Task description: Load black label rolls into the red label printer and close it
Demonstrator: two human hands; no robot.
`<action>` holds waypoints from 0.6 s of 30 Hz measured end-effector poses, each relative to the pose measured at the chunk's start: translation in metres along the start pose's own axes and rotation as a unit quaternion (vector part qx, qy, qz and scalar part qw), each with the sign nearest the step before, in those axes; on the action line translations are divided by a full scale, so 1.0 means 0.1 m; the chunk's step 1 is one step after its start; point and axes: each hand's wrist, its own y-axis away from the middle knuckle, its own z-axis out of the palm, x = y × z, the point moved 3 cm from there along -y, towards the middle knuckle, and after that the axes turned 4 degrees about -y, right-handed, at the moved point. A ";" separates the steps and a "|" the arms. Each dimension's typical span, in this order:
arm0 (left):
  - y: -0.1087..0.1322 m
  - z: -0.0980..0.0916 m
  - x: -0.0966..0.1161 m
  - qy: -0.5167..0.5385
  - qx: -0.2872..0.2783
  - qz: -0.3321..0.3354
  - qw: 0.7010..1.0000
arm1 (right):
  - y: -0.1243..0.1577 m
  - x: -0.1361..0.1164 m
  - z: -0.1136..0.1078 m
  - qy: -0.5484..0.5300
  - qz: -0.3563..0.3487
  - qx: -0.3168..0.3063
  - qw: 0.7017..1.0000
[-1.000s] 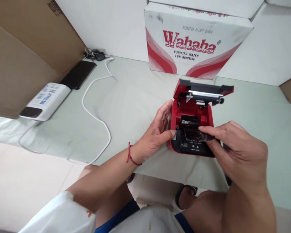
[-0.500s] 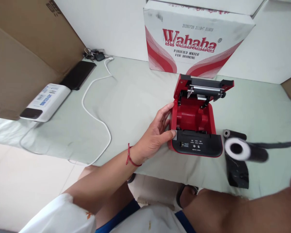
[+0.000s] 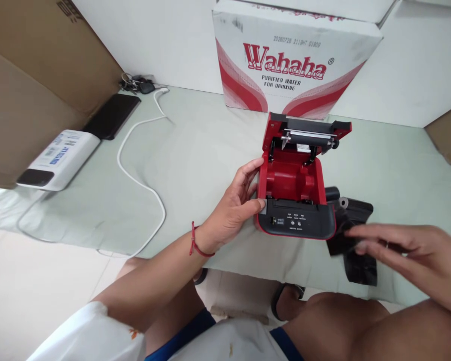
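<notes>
A red and black receipt printer (image 3: 291, 215) stands on the cloth with its lid raised, and the red paper bay inside shows no roll. My left hand (image 3: 236, 203) grips its left side, thumb on the front corner and fingers along the wall. Right of the printer, my right hand (image 3: 394, 248) pinches a blurred black strip (image 3: 340, 240) between thumb and fingers. This strip seems to run to a dark roll (image 3: 332, 193) against the printer's right side. Beside it lies another black roll (image 3: 357, 208), with a dark strip (image 3: 363, 268) trailing toward the table's front edge.
A Wahaha water carton (image 3: 285, 65) stands behind the printer. To the left, a white cable (image 3: 150, 188) curves across the cloth (image 3: 195, 145) near a white device (image 3: 60, 158), a black flat object (image 3: 113, 115) and keys (image 3: 137, 82). A brown carton (image 3: 30, 90) borders the left.
My right hand has come in from the right edge, and the roll with the strip has moved left to the printer's side. My left hand keeps its grip; the view has shifted slightly.
</notes>
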 end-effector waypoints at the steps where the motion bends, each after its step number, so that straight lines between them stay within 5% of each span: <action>1: 0.00 0.01 0.01 0.011 0.005 -0.005 1.000 | 0.05 0.03 0.01 -0.007 0.012 -0.074 0.997; 3: 0.00 0.03 0.03 0.035 0.019 -0.022 0.999 | 0.12 0.13 -0.07 0.007 0.055 -0.092 0.994; 7: 0.00 0.08 0.08 0.070 0.042 -0.059 0.995 | 0.07 0.39 -0.37 0.147 0.193 0.135 0.961; 9: 0.00 0.09 0.10 0.077 0.041 -0.062 0.994 | -0.07 0.46 -0.37 0.180 0.216 0.173 0.944; 14: -0.01 0.08 0.09 0.078 0.041 -0.060 0.994 | -0.48 0.54 -0.10 0.175 0.134 0.076 0.972; 18: -0.01 0.07 0.07 0.077 0.041 -0.063 0.994 | -0.23 0.41 -0.02 0.184 0.092 0.068 0.976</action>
